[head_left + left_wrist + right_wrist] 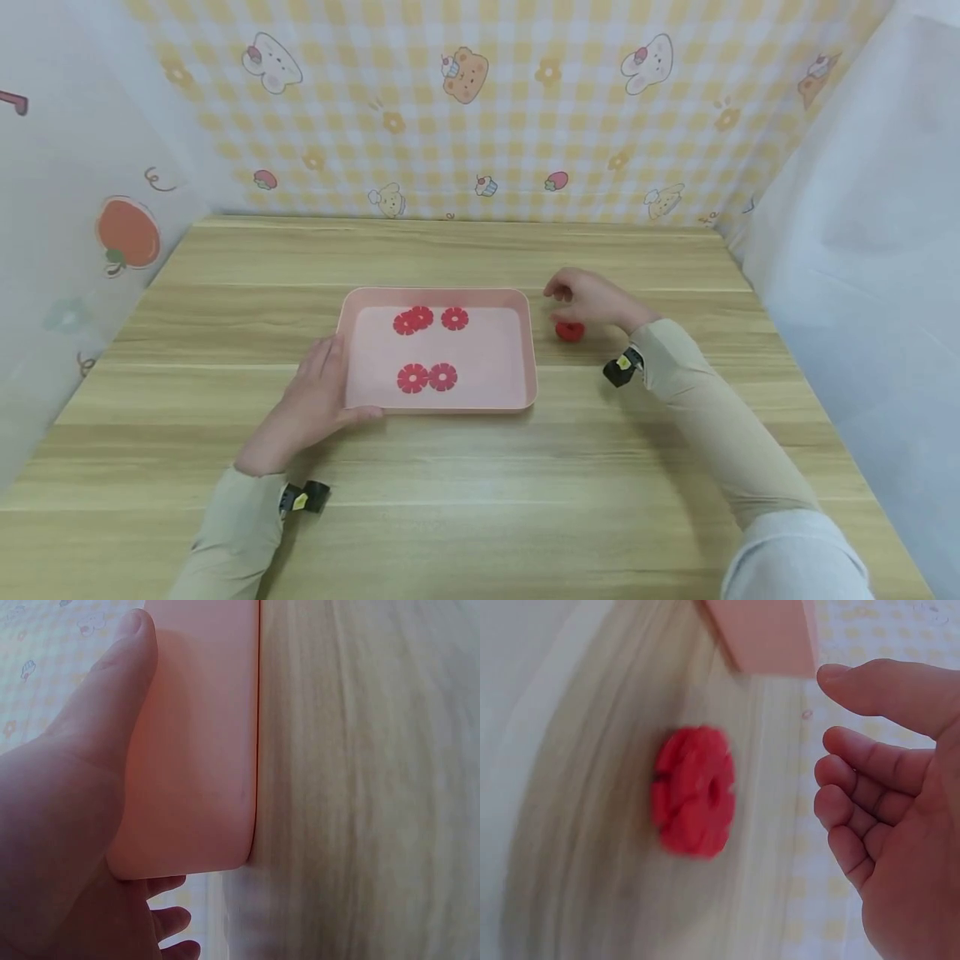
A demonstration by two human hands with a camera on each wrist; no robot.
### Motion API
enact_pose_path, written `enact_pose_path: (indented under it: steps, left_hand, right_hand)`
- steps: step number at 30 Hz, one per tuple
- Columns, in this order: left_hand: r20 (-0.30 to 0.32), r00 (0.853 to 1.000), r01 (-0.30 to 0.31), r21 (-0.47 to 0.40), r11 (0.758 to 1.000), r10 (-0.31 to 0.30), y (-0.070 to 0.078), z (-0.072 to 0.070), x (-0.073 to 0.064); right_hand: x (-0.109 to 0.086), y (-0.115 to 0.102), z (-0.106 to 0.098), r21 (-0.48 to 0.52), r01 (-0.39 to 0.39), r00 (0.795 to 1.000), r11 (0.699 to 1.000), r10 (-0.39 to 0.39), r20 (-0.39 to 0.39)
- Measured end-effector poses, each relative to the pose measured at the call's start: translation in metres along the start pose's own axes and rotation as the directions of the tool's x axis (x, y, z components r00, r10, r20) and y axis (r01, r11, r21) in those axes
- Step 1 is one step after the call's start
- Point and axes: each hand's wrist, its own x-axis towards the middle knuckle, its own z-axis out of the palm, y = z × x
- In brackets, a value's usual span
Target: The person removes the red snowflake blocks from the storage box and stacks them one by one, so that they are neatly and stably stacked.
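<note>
My left hand (318,400) spans the near left corner of a pink tray (491,354), its thumb straight along the front wall and its fingers along the left side. In the left wrist view, the thumb lies on the tray's wall (199,750) and fingertips show past the corner. Several red notched discs (412,378) with centre holes lie flat in the tray, a few overlapping. To the tray's right, my right hand (592,300) hovers by a small stack of similar red discs (694,799) on the table. Its fingers are loosely bent, with nothing between thumb and fingers.
The wooden table (480,492) carries the tray and the discs. Behind it hangs a yellow checked cloth (517,125) with cartoon prints. White sheets stand at the left (52,208) and right (862,250). Each wrist wears a small black camera.
</note>
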Motion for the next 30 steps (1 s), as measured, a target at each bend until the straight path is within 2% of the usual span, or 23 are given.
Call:
enact_pose_path:
  steps: [8,19,30]
  left_hand:
    - [-0.004,1.000,0.014,0.000,1.000,-0.014,0.001,-0.002,-0.001]
    - [0.005,1.000,0.024,0.003,1.000,-0.024,0.000,0.000,-0.001]
    - [-0.005,1.000,0.023,0.002,1.000,-0.023,0.001,0.000,-0.002]
  right_hand:
    - [0.020,-0.025,0.004,0.003,0.067,0.997,0.998,-0.067,0.027]
    - [0.046,-0.065,0.023,0.024,0.121,0.989,0.992,-0.123,0.082]
    - [0.065,-0.094,0.042,-0.014,0.124,0.978,0.992,-0.120,0.169]
